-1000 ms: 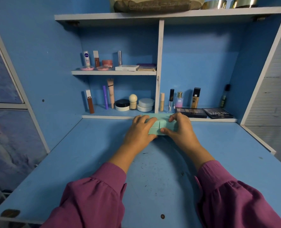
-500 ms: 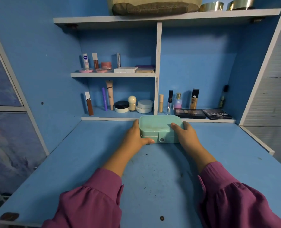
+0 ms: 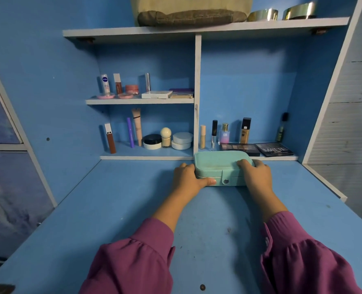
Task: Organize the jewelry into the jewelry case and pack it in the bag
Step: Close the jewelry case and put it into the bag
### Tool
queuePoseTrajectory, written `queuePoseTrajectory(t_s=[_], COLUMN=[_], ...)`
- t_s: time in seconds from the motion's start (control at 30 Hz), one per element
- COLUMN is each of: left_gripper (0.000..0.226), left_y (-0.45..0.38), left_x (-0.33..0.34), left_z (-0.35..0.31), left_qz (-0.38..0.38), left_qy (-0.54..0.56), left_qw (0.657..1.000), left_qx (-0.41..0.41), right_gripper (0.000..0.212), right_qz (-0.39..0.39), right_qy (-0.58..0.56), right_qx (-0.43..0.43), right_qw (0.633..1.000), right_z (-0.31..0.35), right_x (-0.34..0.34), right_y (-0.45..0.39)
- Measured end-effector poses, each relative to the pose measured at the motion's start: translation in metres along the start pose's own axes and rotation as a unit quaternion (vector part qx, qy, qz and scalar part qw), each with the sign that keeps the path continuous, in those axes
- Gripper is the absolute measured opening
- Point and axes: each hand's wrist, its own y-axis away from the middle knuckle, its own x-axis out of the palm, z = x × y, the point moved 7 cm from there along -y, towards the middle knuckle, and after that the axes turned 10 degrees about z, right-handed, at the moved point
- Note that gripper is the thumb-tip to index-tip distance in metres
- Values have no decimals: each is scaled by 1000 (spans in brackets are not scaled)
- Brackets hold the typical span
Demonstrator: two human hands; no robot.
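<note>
A mint-green jewelry case (image 3: 220,165) with a snap tab on its front lies shut on the blue desk (image 3: 116,209), close to the low shelf at the back. My left hand (image 3: 188,177) grips its left end, thumb along the front edge. My right hand (image 3: 256,177) grips its right end, fingers over the lid. A beige bag (image 3: 192,11) with a dark base stands on the top shelf, its upper part cut off by the frame. No jewelry is visible.
Two gold bangles (image 3: 281,13) sit on the top shelf right of the bag. Cosmetic tubes, jars and palettes (image 3: 256,149) fill the lower shelves right behind the case. A white divider (image 3: 197,92) splits the shelving.
My hands went from covering the case's top to gripping its two ends. The case has shifted slightly towards me and to the right.
</note>
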Motion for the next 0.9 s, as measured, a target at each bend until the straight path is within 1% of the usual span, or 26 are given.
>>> queuePoseTrajectory(t_s=[0.07, 0.17, 0.3, 0.43, 0.57, 0.63, 0.7, 0.83, 0.9], left_gripper=[64, 63, 65, 67, 65, 62, 62, 59, 69], left_y=[-4, -6, -7, -8, -5, -3, 0, 4, 3], left_x=[9, 16, 20, 20, 19, 13, 4, -20, -40], left_z=[-9, -16, -16, -14, -14, -15, -15, -22, -30], left_qz=[2, 4, 13, 15, 18, 1, -34, -109, -144], left_qy=[1, 5, -3, -24, -32, -19, 12, 51, 65], left_qw=[1000, 1000, 1000, 1000, 999, 1000, 999, 992, 985], left_qx=[7, 6, 1, 0, 2, 4, 14, 46, 66], right_gripper=[33, 34, 34, 39, 50, 54, 55, 47, 43], right_qz=[-16, -30, -30, -32, -48, -73, -94, -104, -109], right_qy=[-8, -19, -12, 5, 61, 116, 151, 135, 124], right_qx=[5, 12, 17, 19, 18, -3, -44, -136, -180], right_qw=[1000, 999, 999, 999, 997, 991, 983, 976, 970], right_z=[-3, -6, -10, -9, -6, 2, 15, 49, 72], right_x=[-9, -17, -18, -17, -18, -17, -13, 2, 8], right_y=[-2, -3, -4, -3, 0, 6, 12, 24, 30])
